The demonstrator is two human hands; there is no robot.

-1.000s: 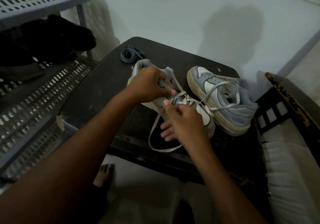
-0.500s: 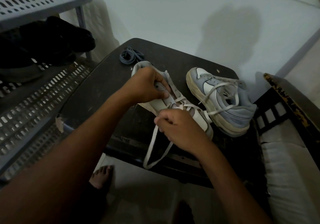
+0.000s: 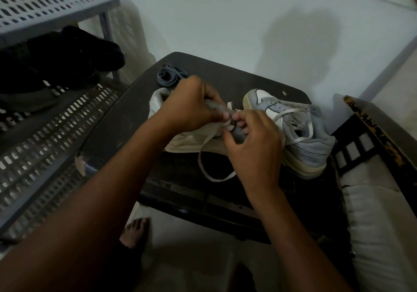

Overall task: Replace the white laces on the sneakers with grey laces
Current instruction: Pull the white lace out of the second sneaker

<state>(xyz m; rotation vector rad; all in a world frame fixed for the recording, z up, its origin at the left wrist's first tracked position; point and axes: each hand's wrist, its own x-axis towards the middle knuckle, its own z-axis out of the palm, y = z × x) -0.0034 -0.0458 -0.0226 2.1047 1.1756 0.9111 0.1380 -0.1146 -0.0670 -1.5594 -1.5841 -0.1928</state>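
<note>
Two grey and white sneakers lie on a dark table (image 3: 126, 120). The near sneaker (image 3: 187, 139) is tipped on its side, and my left hand (image 3: 191, 106) grips its upper part. My right hand (image 3: 252, 142) pinches the white lace (image 3: 207, 167) at the eyelets, fingers curled; a loop of that lace hangs down towards the table's front edge. The second sneaker (image 3: 302, 138) stands to the right with its white lace loosened. A bundle of grey laces (image 3: 170, 77) lies at the table's far left corner.
A grey perforated plastic rack (image 3: 45, 5) with dark shoes (image 3: 58, 66) stands at the left. A dark wooden frame with a white cushion (image 3: 379, 224) is at the right. My bare foot (image 3: 135, 233) rests on the pale floor below the table.
My right hand has moved up from the table's front to the sneaker's eyelets, close to my left hand. The hanging lace loop has shortened and shifted right.
</note>
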